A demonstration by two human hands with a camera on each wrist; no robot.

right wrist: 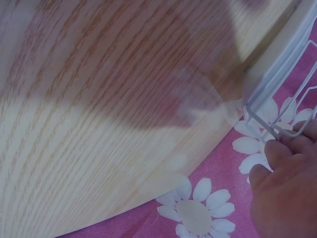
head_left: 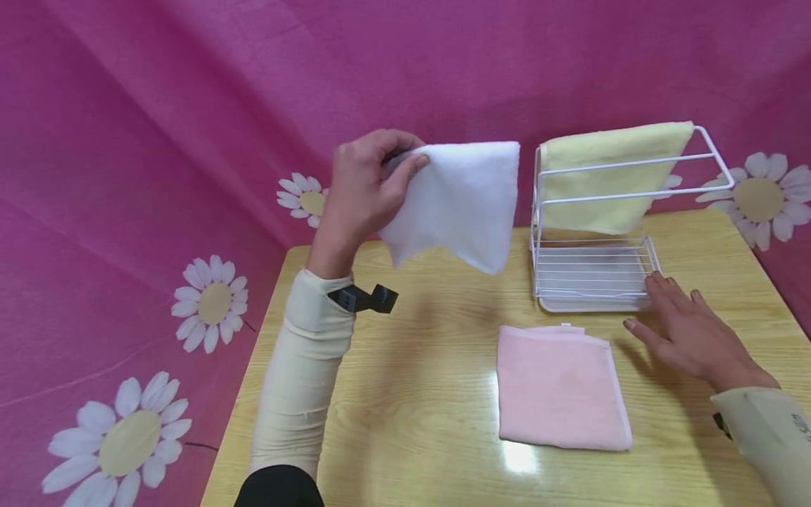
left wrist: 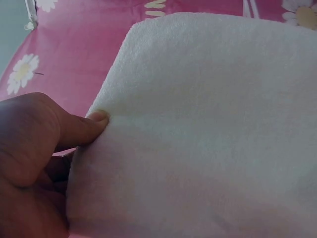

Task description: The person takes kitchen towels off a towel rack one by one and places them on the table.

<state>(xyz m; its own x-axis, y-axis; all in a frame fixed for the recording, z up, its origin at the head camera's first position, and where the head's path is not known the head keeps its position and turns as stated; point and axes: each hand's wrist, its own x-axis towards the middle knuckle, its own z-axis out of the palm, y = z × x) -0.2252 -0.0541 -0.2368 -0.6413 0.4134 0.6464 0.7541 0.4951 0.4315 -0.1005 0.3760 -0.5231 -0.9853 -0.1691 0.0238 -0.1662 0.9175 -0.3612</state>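
My left hand (head_left: 367,186) pinches a white towel (head_left: 465,197) by its upper left edge, thumb in front. The towel hangs in the air above the table, and the left wrist view shows the thumb pressed on the white towel (left wrist: 208,119). On the right, my right hand (head_left: 697,338) has its fingers extended, fingertips at the front right corner of a white wire rack (head_left: 633,196). The right wrist view shows this hand (right wrist: 290,183) against the rack's wire (right wrist: 262,121). A yellow towel (head_left: 602,183) hangs over the rack's back upper bar.
A folded pink towel (head_left: 560,387) lies flat on the wooden table (head_left: 405,394), in front of the rack. Under the rack's lower wires sits a pale tray (head_left: 570,305). Behind the table hangs a magenta cloth (head_left: 253,84) with white daisies.
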